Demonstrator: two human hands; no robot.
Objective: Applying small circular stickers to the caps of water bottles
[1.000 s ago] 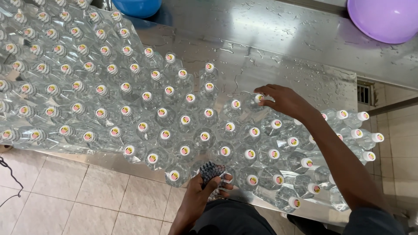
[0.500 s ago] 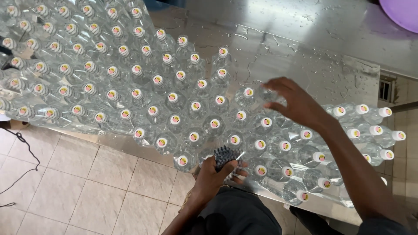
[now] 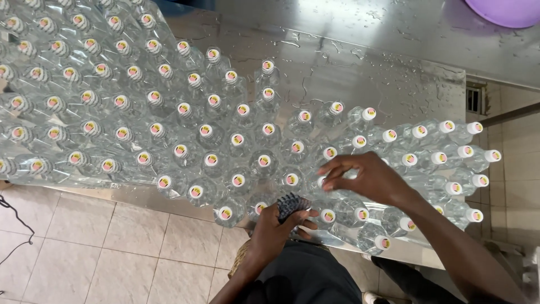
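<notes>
Several clear plastic bottles (image 3: 185, 118) with white caps stand packed together on a wet steel table (image 3: 360, 62). My left hand (image 3: 275, 228) grips a bundle of dark striped cap sleeves (image 3: 291, 204) at the table's near edge. My right hand (image 3: 365, 179) rests over the bottles near the front right, its fingers closed around the cap of one bottle (image 3: 325, 181). Bottles to the right of that hand lean outward, their caps plain white (image 3: 472, 181).
A purple basin (image 3: 503, 12) sits at the far right of the table. Beige floor tiles (image 3: 101, 253) lie below the near edge, with a black cable (image 3: 14, 225) at the left. A floor drain grate (image 3: 475, 98) shows past the table's right end.
My right hand has pulled back from a far bottle toward me and now closes on a cap in a nearer row. My left hand has stayed put with the bundle.
</notes>
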